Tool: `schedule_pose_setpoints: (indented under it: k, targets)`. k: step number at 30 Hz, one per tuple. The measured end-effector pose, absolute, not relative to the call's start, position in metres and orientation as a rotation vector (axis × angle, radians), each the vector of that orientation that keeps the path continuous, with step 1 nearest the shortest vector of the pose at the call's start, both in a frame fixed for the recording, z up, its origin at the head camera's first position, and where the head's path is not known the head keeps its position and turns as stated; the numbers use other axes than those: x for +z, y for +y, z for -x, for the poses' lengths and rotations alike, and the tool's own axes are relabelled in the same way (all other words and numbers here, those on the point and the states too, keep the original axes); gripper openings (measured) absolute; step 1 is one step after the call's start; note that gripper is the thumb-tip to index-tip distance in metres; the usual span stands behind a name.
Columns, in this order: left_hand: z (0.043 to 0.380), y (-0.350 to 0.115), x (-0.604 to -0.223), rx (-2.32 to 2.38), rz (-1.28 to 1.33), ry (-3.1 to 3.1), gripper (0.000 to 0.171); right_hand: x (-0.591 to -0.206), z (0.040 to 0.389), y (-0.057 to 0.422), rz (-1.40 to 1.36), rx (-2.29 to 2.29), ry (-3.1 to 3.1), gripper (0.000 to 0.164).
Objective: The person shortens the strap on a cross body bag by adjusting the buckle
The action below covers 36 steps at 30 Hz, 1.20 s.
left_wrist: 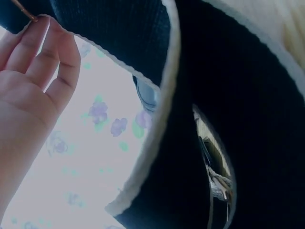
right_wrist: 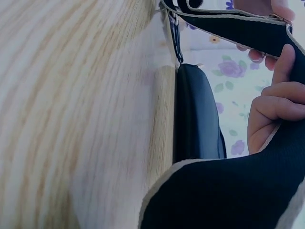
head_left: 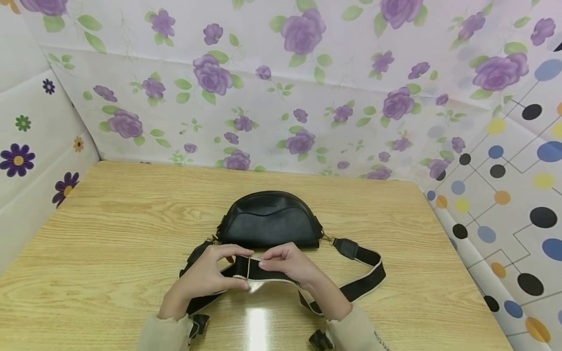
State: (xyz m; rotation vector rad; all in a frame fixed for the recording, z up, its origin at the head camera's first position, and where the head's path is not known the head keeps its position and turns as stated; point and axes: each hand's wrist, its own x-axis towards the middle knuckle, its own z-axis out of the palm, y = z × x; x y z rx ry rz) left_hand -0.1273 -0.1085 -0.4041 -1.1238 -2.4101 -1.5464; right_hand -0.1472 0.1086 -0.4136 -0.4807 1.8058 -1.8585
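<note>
A black half-moon shoulder bag [head_left: 272, 226] stands on the table in the head view, its wide black strap [head_left: 274, 273] with pale edging looping toward me. Clipped to both ends of the bag, the strap is raised between my hands. My left hand [head_left: 208, 273] pinches the metal slider buckle [head_left: 249, 268] between thumb above-lying fingers' tips. Just right of the buckle, my right hand [head_left: 291, 263] pinches the strap between thumb and fingers. Close up in the left wrist view, the webbing [left_wrist: 119, 33] curves past the lens. The bag's side [right_wrist: 198, 114] shows in the right wrist view.
The wood-grain table [head_left: 123, 234] extends around the bag. Behind it hangs a purple-flowered sheet [head_left: 263, 107], with a dotted sheet [head_left: 500, 195] on the right. Black wrist-strap pieces [head_left: 321, 340] hang near the sleeves.
</note>
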Motion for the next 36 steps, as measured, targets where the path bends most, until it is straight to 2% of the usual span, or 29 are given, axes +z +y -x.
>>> schedule_pose_setpoints:
  k: [36]
  targets:
    - [0.130,-0.099,-0.408,-1.537,1.123,-2.387,0.042,-0.408,0.143,0.102,0.427,-1.851,1.813,0.024]
